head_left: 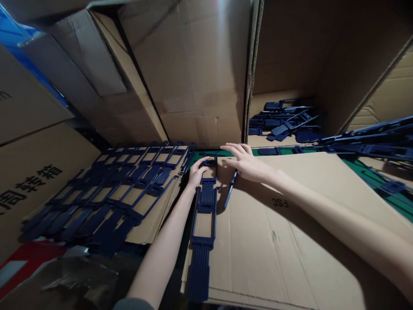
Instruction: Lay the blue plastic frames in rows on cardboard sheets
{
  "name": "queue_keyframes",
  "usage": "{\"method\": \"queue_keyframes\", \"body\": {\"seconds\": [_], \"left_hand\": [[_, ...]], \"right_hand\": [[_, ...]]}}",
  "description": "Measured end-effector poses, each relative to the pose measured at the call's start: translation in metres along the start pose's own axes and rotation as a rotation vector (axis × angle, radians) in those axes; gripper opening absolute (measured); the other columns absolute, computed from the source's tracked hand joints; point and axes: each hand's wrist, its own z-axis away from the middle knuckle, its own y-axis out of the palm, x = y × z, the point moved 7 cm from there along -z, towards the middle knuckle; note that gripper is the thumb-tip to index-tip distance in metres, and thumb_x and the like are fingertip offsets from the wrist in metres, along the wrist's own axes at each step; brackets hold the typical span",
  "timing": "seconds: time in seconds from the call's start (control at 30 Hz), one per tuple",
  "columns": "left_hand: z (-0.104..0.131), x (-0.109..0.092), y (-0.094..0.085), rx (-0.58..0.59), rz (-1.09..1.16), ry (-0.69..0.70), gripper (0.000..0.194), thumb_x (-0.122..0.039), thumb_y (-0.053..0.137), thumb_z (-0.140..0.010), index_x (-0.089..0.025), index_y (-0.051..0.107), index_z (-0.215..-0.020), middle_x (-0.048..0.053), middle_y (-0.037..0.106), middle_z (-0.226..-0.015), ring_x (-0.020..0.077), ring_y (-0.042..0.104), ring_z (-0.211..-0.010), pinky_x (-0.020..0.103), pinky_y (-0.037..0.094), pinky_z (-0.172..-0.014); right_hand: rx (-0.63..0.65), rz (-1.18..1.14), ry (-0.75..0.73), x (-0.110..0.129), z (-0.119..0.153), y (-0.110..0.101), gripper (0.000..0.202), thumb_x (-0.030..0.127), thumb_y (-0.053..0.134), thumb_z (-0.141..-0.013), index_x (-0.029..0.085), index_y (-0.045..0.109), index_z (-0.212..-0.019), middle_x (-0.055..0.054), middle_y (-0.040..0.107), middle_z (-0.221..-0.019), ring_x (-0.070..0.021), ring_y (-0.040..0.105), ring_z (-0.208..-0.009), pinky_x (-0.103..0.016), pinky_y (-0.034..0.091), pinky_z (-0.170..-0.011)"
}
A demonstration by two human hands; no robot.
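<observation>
My left hand (197, 173) is closed around the far left side of a long navy plastic frame part (207, 196). This part lies lengthwise on the cardboard sheet (274, 241), its ribbed flat end toward me. My right hand (243, 162) is above the sheet, just right of the part's far end, with its index finger stretched to the left. A thin dark-blue pen-shaped tool (230, 189) slants down from under the right palm, seemingly held by the hidden lower fingers. Its exact kind cannot be made out.
Several similar navy frames (125, 185) lie in overlapping rows on cardboard at left. More sit loose in an open carton (287, 120) at the back right, and others are heaped along the right edge (380, 142). A tall carton wall (200, 73) stands directly behind my hands.
</observation>
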Motion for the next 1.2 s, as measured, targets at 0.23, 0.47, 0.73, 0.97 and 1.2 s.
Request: {"method": "queue_keyframes", "body": {"seconds": [0.23, 0.47, 0.73, 0.97, 1.2], "left_hand": [[0.001, 0.000, 0.000, -0.002, 0.004, -0.010, 0.038, -0.018, 0.059, -0.061, -0.020, 0.070, -0.098, 0.004, 0.068, -0.112, 0.0265, 0.056, -0.114, 0.040, 0.038, -0.104], [0.001, 0.004, 0.000, 0.009, 0.004, -0.030, 0.041, -0.020, 0.059, -0.062, -0.019, 0.070, -0.101, 0.006, 0.067, -0.113, 0.0281, 0.057, -0.113, 0.042, 0.040, -0.101], [0.000, 0.002, -0.001, 0.002, -0.007, -0.025, 0.041, -0.018, 0.058, -0.061, -0.019, 0.070, -0.100, 0.005, 0.066, -0.116, 0.0278, 0.054, -0.118, 0.042, 0.035, -0.107], [0.003, 0.001, 0.001, 0.045, 0.000, -0.078, 0.037, -0.025, 0.057, -0.071, -0.020, 0.069, -0.107, 0.005, 0.067, -0.114, 0.0278, 0.057, -0.113, 0.044, 0.041, -0.102], [0.012, -0.046, 0.002, 0.022, -0.319, 0.140, 0.031, -0.032, 0.048, -0.088, -0.022, 0.069, -0.107, 0.005, 0.057, -0.130, 0.0223, 0.042, -0.130, 0.038, 0.024, -0.113]], "right_hand": [[-0.042, -0.037, 0.193, -0.011, 0.006, 0.013, 0.042, 0.009, 0.040, -0.083, 0.016, 0.048, -0.123, -0.021, 0.027, -0.148, -0.0340, 0.024, -0.136, -0.055, 0.033, -0.099], [0.027, -0.155, 0.129, -0.010, 0.010, 0.029, 0.049, 0.000, 0.037, -0.078, 0.017, 0.050, -0.121, -0.015, 0.012, -0.153, -0.0303, 0.017, -0.141, -0.047, 0.034, -0.105], [0.143, -0.114, 0.268, -0.039, 0.006, 0.006, 0.031, 0.029, 0.060, -0.080, 0.016, 0.058, -0.108, -0.014, 0.058, -0.110, -0.0278, 0.058, -0.099, -0.038, 0.049, -0.078], [0.273, -0.104, 0.268, -0.043, 0.009, 0.011, 0.019, 0.028, 0.052, -0.085, 0.020, 0.069, -0.089, -0.007, 0.066, -0.095, -0.0219, 0.062, -0.084, -0.030, 0.044, -0.067], [0.243, -0.168, 0.249, -0.039, 0.005, 0.014, 0.022, 0.031, 0.051, -0.087, 0.020, 0.070, -0.092, -0.008, 0.067, -0.094, -0.0229, 0.061, -0.088, -0.032, 0.045, -0.071]]}}
